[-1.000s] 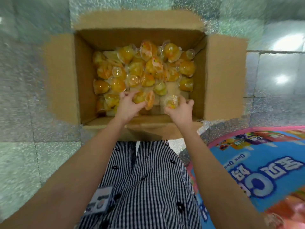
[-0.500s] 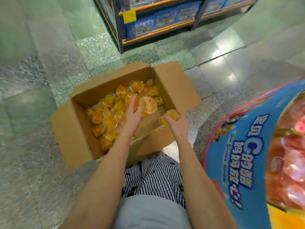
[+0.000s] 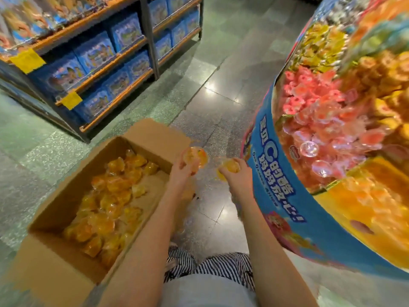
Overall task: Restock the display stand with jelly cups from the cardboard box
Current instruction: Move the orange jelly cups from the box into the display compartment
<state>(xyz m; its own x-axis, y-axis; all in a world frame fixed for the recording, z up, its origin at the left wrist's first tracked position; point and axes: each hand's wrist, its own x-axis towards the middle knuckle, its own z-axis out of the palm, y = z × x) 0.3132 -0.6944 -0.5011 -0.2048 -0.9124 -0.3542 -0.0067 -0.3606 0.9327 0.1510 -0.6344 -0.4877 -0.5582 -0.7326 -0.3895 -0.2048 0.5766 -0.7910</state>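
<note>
We are gripping jelly cups [image 3: 197, 155], perhaps several, fingers curled round them, in our left hand [image 3: 183, 171] and right hand [image 3: 238, 177], beside the display stand [image 3: 276, 173].

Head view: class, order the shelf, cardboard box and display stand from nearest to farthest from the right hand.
1. Display stand, just right of the right hand.
2. Cardboard box, to its left.
3. Shelf, far back left.

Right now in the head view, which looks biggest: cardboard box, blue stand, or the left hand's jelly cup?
1. round blue display stand, but it is cropped and close, so unsure
2. brown cardboard box
3. orange jelly cup in the left hand
</note>
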